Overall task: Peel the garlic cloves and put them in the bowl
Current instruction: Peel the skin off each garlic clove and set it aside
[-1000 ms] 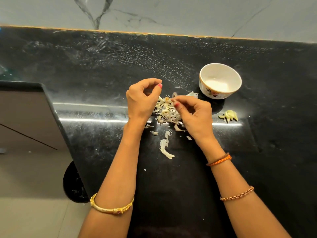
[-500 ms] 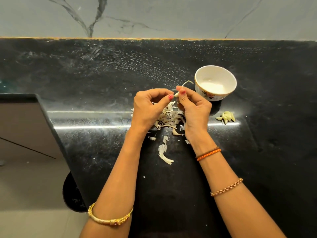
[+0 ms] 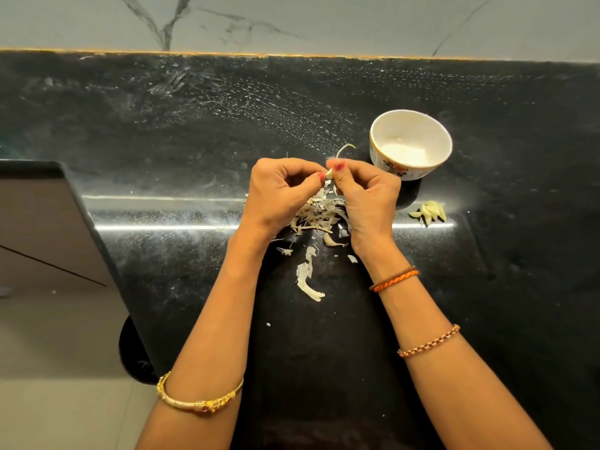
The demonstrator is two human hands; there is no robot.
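While we held one small pale garlic clove point(image 3: 329, 173) between the fingertips of both hands, above the heap of dry papery garlic skins point(image 3: 316, 216) on the black speckled stone counter point(image 3: 162, 125), our left hand point(image 3: 282, 193) pinched it with thumb and curled forefinger, and our right hand point(image 3: 367, 193) pinched its other side, a thin strip of skin point(image 3: 344, 148) curling up from it. We judged the peeling to be well under way: the heap of skins was sizeable, and a small cluster of yellowish peeled-looking cloves point(image 3: 430, 213) lay on the counter just right of the hands. The white ceramic bowl with a floral band point(image 3: 383, 157) stood near the right hand, and we could see no cloves in it, so the clove in hand needed finishing and the transfer to the bowl seemed wholly left to do.
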